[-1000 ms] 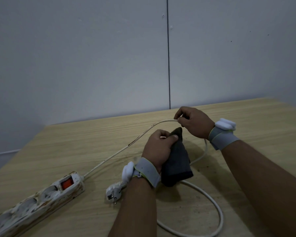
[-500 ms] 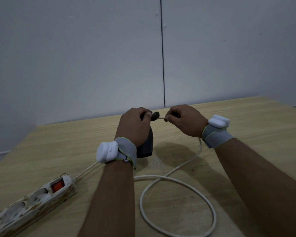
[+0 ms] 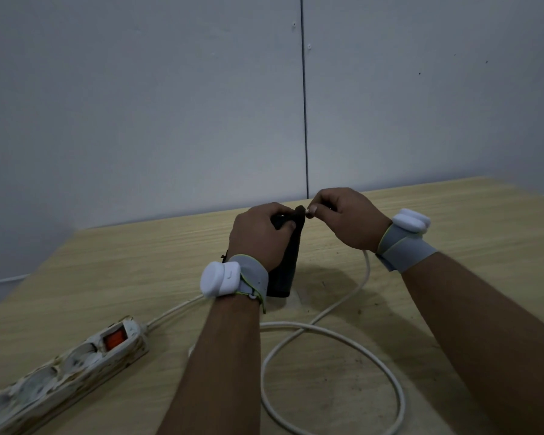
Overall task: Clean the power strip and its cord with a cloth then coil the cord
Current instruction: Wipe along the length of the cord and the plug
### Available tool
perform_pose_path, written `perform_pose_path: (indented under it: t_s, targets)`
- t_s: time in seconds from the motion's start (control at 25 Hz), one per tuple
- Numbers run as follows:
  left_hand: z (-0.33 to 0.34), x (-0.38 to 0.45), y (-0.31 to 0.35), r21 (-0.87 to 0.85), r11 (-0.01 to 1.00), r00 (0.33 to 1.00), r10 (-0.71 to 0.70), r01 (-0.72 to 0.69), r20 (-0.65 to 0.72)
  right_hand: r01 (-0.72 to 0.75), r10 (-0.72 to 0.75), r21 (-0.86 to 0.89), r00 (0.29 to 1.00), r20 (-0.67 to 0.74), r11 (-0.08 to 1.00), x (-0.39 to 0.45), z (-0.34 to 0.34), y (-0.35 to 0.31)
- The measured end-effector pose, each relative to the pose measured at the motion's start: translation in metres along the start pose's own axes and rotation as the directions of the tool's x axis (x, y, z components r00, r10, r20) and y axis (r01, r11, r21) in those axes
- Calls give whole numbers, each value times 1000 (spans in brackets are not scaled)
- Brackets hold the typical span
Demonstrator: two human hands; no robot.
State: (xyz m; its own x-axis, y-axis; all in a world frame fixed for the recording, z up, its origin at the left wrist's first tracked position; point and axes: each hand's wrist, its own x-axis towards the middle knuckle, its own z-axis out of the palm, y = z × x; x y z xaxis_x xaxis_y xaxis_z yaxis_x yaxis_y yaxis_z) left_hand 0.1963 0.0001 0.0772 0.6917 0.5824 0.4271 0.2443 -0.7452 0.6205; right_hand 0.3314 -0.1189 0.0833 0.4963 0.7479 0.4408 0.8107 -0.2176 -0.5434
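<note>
A dirty white power strip (image 3: 60, 372) with an orange switch lies at the lower left of the wooden table (image 3: 453, 230). Its white cord (image 3: 333, 334) runs from the strip under my left forearm and loops across the table in front of me. My left hand (image 3: 259, 235) grips a dark cloth (image 3: 288, 265) wrapped round the raised cord, the cloth hanging down below the fist. My right hand (image 3: 346, 219) pinches the cord right beside the cloth. The two hands almost touch above the table's far middle. The plug is hidden.
A grey panelled wall (image 3: 170, 105) rises right behind the table's far edge. Both wrists wear grey straps with white sensor pods. Small dark specks dot the tabletop near the cord loop.
My left hand with the cloth slid along the cord from the near side up to my right hand. The plug, visible a second ago near my left wrist, is now out of sight.
</note>
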Motion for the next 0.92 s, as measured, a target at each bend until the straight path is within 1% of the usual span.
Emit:
perform_pose_path:
  t_s: [0.16,0.24,0.36,0.48,0.56,0.84,0.92]
  targets:
    - [-7,1,-14,41,998,998,-57,55,37,-32,34,60,999,-37,998,1,-2,4]
    - [-8,1,-17,33,996,996,-79,78,48,-46,49,70,998,-42,996,1,-1,4]
    - [-5,2,-10,-47,998,999,-50,49,-9,-41,45,99,998,-42,994,1,1,3]
    - [2,3,-1,-112,994,998,0,-7,-63,-12,14,82,1000,-22,997,1,2,1]
    - [4,2,-2,-97,995,999,-2,-2,-48,-18,19,64,1000,-19,998,1,2,2]
    - [0,1,-19,1,997,994,-82,82,66,-65,69,69,996,-57,995,1,-2,7]
    - [-1,1,-21,23,997,995,-69,67,66,-75,74,-20,997,-30,997,1,-3,8]
